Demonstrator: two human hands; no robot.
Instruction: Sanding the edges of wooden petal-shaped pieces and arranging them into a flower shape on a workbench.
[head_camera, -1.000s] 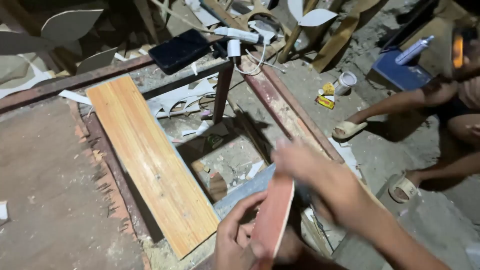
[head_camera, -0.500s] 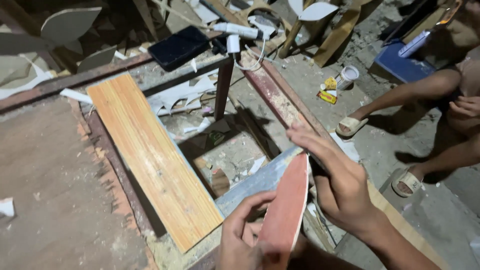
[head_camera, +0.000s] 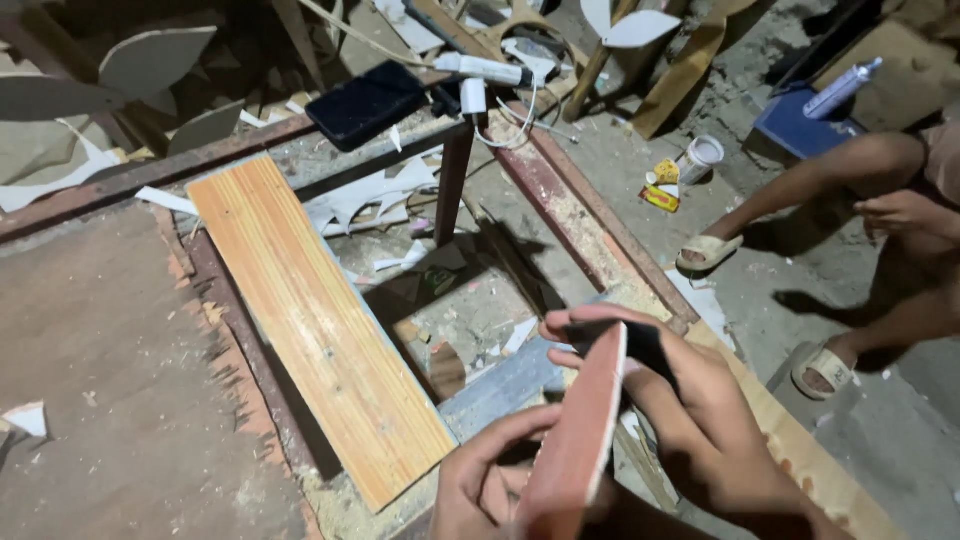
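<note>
Reddish thin board piece (head_camera: 578, 440) stands on edge between our hands, low in view over the metal frame (head_camera: 560, 200). Our left hand (head_camera: 490, 480) curls closed around its lower part; our right hand (head_camera: 700, 420) grips its top edge, fingers wrapped over. Orange-grained plank (head_camera: 310, 320) lies just beside, left.

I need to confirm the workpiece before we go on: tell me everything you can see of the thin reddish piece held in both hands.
The reddish piece is a thin, flat strip, seen nearly edge-on, with a dull red-brown face and a paler edge; it looks like laminate or thin board. It stands tilted, upper end toward the metal frame, lower end running out of view. The left hand grips it from below, fingers curled on its face. The right hand clasps its upper end. It touches nothing else visible.
</note>
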